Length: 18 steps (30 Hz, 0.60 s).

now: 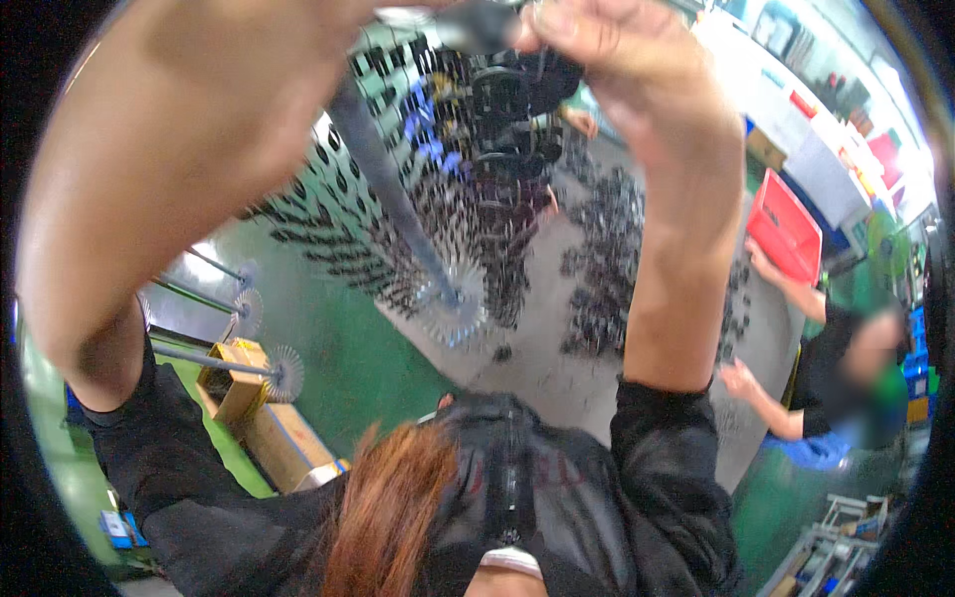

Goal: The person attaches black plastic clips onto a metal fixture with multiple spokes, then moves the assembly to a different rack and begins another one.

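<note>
Both my arms are raised toward the top of the head view. The fingers and thumb of my right hand (pixel 607 45) are closed at the end of a small, dark, blurred piece (pixel 482 25); its kind I cannot make out. My left forearm reaches up past the upper edge, which cuts off the left hand, so its fingers are hidden. Between my arms, a grey pole (pixel 383 164) slants down to a round clear toothed disc (pixel 453 303). Rows of small dark parts (pixel 333 244) hang around that pole.
More poles with toothed discs (pixel 284 373) stand at left, by cardboard boxes (pixel 288 443). Dark parts (pixel 602 279) cover much of a grey table (pixel 537 348). At right, a co-worker (pixel 846 368) reaches toward a red bin (pixel 786 234). Another person's hand (pixel 580 121) shows at the far side.
</note>
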### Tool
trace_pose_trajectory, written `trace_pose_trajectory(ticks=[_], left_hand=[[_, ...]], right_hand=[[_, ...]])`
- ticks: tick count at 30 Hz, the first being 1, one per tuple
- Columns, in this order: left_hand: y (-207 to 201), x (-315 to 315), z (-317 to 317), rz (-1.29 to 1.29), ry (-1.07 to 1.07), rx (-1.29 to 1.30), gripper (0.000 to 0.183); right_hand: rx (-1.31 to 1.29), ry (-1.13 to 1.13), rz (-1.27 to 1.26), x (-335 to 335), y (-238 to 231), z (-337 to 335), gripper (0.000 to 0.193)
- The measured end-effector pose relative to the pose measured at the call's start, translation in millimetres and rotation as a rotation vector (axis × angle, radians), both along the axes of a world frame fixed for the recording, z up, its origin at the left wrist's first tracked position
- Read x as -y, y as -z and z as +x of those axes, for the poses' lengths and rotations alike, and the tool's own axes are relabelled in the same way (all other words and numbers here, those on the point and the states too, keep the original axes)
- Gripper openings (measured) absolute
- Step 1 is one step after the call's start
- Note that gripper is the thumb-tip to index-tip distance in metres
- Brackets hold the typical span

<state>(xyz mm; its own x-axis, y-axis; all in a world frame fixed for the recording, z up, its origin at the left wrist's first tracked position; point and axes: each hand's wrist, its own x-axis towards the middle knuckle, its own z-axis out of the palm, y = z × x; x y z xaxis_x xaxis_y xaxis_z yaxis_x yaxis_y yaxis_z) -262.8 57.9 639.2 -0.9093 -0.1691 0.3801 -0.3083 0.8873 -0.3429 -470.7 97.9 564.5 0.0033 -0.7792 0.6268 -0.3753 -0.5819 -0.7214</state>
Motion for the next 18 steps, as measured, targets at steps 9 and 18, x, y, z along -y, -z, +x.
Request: trace_pose_trajectory(ticks=[9,18], left_hand=[[-6.5,21.7,44.0,0.205,-0.080,-0.044,0.050],[-15.9,16.2,56.7,0.167,-0.056,0.049,0.052]], right_hand=[[0.132,-0.055,0.271,27.3,20.3,-79.7,0.010],[-0.766,0.698,0.215,50.2,44.4,-133.5,0.030]])
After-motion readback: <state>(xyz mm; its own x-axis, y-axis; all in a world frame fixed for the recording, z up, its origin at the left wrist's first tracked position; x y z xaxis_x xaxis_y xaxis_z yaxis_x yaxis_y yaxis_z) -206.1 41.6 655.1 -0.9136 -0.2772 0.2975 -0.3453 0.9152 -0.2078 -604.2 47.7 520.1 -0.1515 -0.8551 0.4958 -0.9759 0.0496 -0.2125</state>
